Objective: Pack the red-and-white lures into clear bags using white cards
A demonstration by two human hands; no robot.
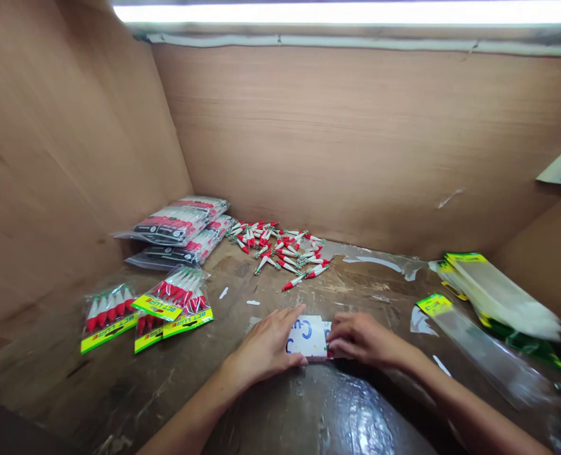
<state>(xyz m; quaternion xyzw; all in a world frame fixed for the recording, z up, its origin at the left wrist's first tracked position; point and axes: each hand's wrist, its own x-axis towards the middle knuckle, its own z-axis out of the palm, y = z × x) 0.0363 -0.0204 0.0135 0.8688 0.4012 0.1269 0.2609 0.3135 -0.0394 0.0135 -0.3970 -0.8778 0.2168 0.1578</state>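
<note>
Both of my hands rest on a small white card with blue markings [307,336] lying on the worn tabletop [242,392]. My left hand [266,344] lies over its left side, fingers stretched forward and thumb along its lower edge. My right hand [363,338] has its fingers curled and pinched on the card's right edge. A loose pile of red-and-white lures [280,249] lies beyond the card, near the back wall.
Packed lure bags with yellow headers [148,309] lie at the left, and stacked clear packs [180,230] behind them. Empty clear bags with yellow-green headers [493,297] sit at the right. Plywood walls [356,139] close in the left, back and right sides.
</note>
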